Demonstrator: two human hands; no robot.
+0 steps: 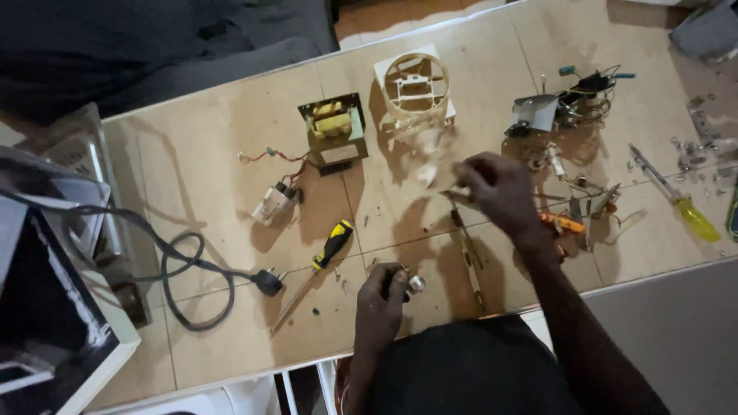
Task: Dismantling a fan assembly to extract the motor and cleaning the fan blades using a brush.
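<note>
My left hand (382,296) rests near the table's front edge, fingers closed around a small silvery metal part (416,283). My right hand (500,188) is raised over the middle of the tan table (207,177), pinching a small pale piece (455,184) between fingertips; the piece is blurred. A long thin metal strip (467,250) lies on the table between the two hands. A black-and-yellow screwdriver (330,246) lies left of my left hand.
A transformer (333,129), a capacitor with red wires (274,203), a cream fan housing (416,83), a metal bracket with wires (565,104), a yellow-handled screwdriver (676,200), an orange-handled tool (565,223) and a black power cord with plug (265,282) are spread on the table. An opened appliance casing (54,307) sits left.
</note>
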